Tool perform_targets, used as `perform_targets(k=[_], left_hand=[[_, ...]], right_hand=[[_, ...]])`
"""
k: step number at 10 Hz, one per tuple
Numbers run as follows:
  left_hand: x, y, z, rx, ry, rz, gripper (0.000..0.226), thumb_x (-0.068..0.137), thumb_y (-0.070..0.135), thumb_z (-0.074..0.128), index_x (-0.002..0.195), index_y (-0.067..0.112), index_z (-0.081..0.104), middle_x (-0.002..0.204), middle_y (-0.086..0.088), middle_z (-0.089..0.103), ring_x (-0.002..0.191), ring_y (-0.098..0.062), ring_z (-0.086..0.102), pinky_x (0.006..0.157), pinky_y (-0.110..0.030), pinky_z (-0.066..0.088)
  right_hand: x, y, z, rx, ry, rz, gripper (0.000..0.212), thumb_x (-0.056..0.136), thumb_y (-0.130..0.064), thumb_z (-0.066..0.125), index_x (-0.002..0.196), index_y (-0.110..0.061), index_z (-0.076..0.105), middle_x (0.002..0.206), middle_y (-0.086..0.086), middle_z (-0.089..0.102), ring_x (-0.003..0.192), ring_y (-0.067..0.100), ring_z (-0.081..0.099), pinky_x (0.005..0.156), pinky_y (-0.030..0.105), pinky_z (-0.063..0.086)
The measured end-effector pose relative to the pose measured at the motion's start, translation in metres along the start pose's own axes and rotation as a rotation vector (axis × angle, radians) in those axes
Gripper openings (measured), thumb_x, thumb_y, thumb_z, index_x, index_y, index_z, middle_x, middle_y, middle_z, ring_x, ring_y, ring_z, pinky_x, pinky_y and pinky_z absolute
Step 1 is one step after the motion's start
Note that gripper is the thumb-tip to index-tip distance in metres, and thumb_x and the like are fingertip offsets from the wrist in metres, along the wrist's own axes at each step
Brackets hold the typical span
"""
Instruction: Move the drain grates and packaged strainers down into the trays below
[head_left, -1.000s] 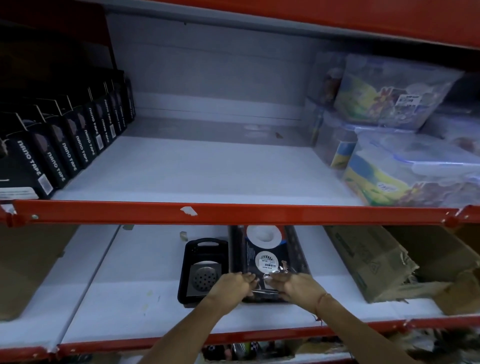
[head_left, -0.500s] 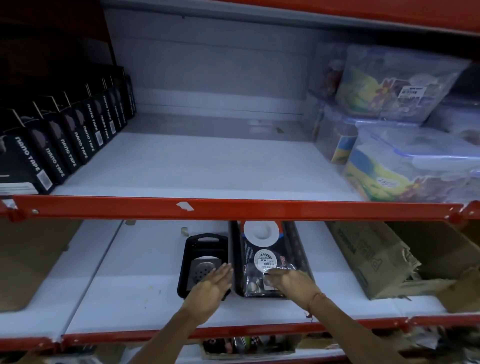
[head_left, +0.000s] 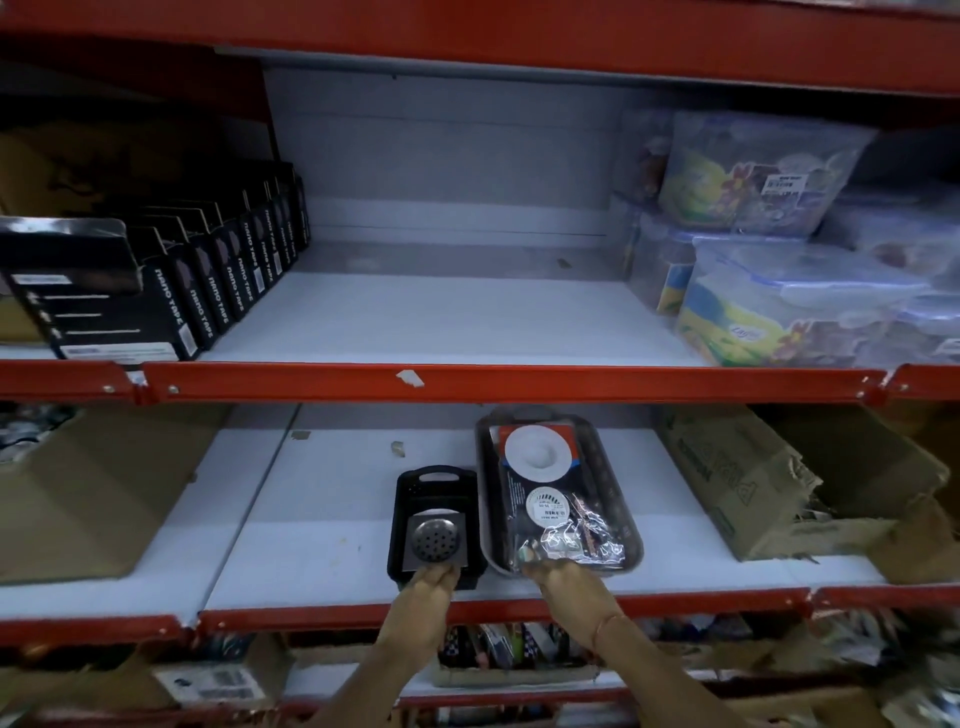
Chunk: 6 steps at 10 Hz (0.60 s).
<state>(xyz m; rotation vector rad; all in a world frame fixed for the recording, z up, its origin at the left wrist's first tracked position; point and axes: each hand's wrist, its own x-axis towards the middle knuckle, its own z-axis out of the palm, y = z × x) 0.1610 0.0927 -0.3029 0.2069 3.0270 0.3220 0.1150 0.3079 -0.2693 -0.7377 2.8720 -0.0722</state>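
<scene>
Nearest the camera, both forearms reach over the red front rail (head_left: 498, 605) of the lower shelf. The left hand (head_left: 422, 597) rests at the near edge of the small black tray (head_left: 437, 525), fingers pressed together and pointing forward, their tips touching the tray's front lip; nothing is pinched between them. The right hand (head_left: 569, 584) lies at the near end of the long dark tray (head_left: 558, 499), just right of the small tray. Its fingers curl against the crinkled clear wrap there, but whether they pinch the wrap or only press it, I cannot tell.

Inside the small tray, a square metal drain grate (head_left: 435, 540) with a round perforated centre lies flat in the near half; the far half by the handle cut-out looks bare. In the long tray, the packaged strainers (head_left: 545, 499) lie lengthwise, a white round strainer on a red and blue card at the far end, a round label mid-way, glossy wrap at the near end.

Farther back and above the trays, the upper shelf (head_left: 447, 317) shows a bare white stretch directly over them, with black nano tape boxes (head_left: 171, 291) to its left and clear lidded containers (head_left: 789, 291) to its right.

Judged from this, the goods are already down in the trays, and the step in hand is settling or squaring them. The next move likely calls for pushing both trays straight back, or simply letting go.
</scene>
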Motion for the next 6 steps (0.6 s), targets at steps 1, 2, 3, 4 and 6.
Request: perform_targets(k=[1, 2, 3, 4, 6], left_hand=[[-0.017, 0.007, 0.0, 0.009, 0.014, 0.016, 0.063, 0.093, -0.005, 0.041, 0.151, 0.008, 0.021, 0.157, -0.006, 0.025, 0.144, -0.021, 0.023, 0.121, -0.029, 0.02], [-0.032, 0.012, -0.004, 0.061, 0.001, 0.043, 0.055, 0.099, 0.007, 0.039, 0.151, 0.004, 0.021, 0.159, -0.008, 0.019, 0.146, -0.023, 0.016, 0.122, -0.031, 0.014], [-0.046, 0.021, -0.013, 0.03, 0.054, 0.027, 0.052, 0.104, 0.025, 0.031, 0.152, 0.008, 0.019, 0.161, -0.006, 0.016, 0.148, -0.023, 0.012, 0.123, -0.034, 0.01], [-0.05, 0.026, -0.03, 0.03, 0.137, 0.098, 0.052, 0.104, 0.029, 0.029, 0.152, 0.011, 0.02, 0.16, -0.004, 0.02, 0.148, -0.019, 0.012, 0.121, -0.031, 0.005], [-0.028, 0.036, -0.117, 0.045, 0.583, 0.315, 0.049, 0.099, 0.027, 0.026, 0.115, 0.013, 0.07, 0.117, 0.0, 0.072, 0.11, -0.015, 0.067, 0.104, -0.025, 0.041]], right_hand=[[-0.016, -0.009, 0.001, -0.004, -0.007, 0.015, 0.055, 0.087, 0.013, 0.037, 0.135, -0.012, 0.043, 0.107, 0.016, 0.066, 0.092, 0.024, 0.06, 0.088, 0.03, 0.055], [-0.035, -0.019, -0.001, 0.002, 0.046, -0.032, 0.061, 0.088, 0.012, 0.037, 0.142, -0.016, 0.034, 0.113, 0.016, 0.064, 0.101, 0.026, 0.06, 0.093, 0.031, 0.053], [-0.046, -0.024, -0.004, -0.071, 0.038, -0.071, 0.062, 0.088, 0.008, 0.039, 0.145, -0.013, 0.029, 0.131, 0.014, 0.056, 0.117, 0.028, 0.052, 0.108, 0.036, 0.04], [-0.048, -0.024, -0.016, -0.067, 0.058, -0.087, 0.048, 0.091, -0.004, 0.041, 0.139, -0.014, 0.041, 0.138, 0.009, 0.051, 0.123, 0.025, 0.047, 0.107, 0.034, 0.04], [-0.041, -0.022, -0.102, -0.064, 0.622, -0.282, 0.036, 0.085, -0.025, 0.041, 0.106, -0.02, 0.07, 0.102, -0.003, 0.073, 0.098, 0.014, 0.069, 0.081, 0.022, 0.057]])
